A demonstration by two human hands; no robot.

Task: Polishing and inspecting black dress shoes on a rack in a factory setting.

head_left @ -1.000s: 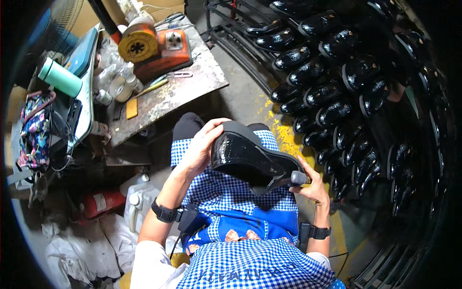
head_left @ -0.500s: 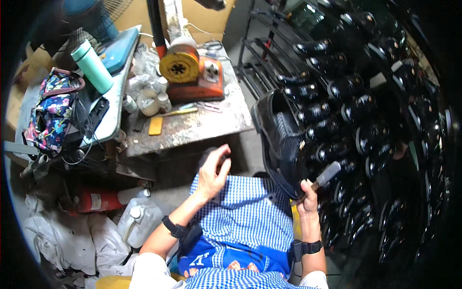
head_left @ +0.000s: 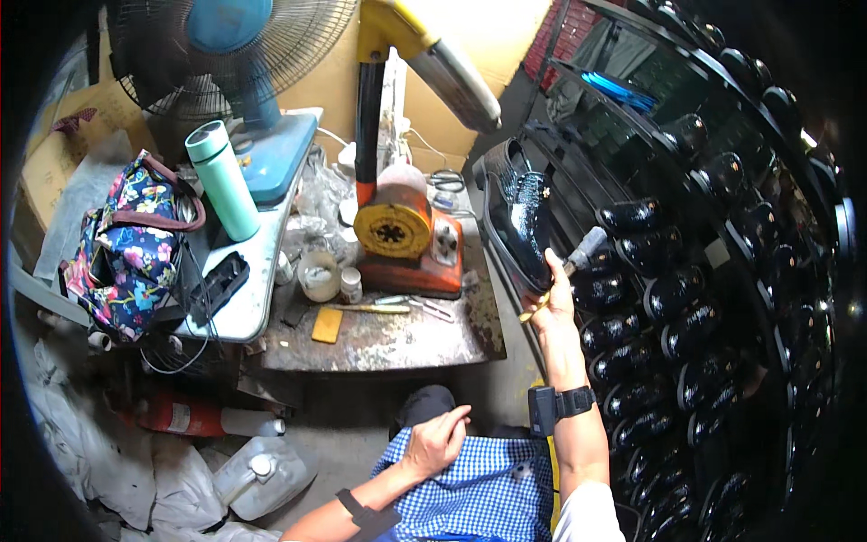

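Many glossy racked shoes [head_left: 697,327] crowd the view right of the orange machine [head_left: 429,244], and that's your tight side: toes jut out toward you, so mind the elbow. Below the machine comes the workbench [head_left: 479,336], its front edge on your side, its near right corner reaching out past the machine's right, with floor [head_left: 510,393] showing just beyond. There's your lane, between that corner and the rows, right of the machine. A yellow-and-grey arm [head_left: 461,86] leans out above the machine and to its right, so headroom looks limited if you lift.

And here's the black shoe [head_left: 522,217], up just right of the machine, heel end high, toe end down in your grip; whether it touches the rack behind, you can't tell. It looks fairly light, stiff at the sole, with more give around the laced opening. That shiny upper could be slick and would likely mark, so the sole's edge or the heel seems your safest hold.

Your right hand [head_left: 551,303] is closed round the toe, thumb over the upper, the fingers beneath mostly hidden. Your left hand [head_left: 438,443] sits nearer you than the machine, over your lap, fingers loosely curled, nothing seen in them. Smallest of all, a brush-like tool [head_left: 582,251] shares that right grip, its grey head sticking out farther from the machine than the shoe, ready to snag on the rows.
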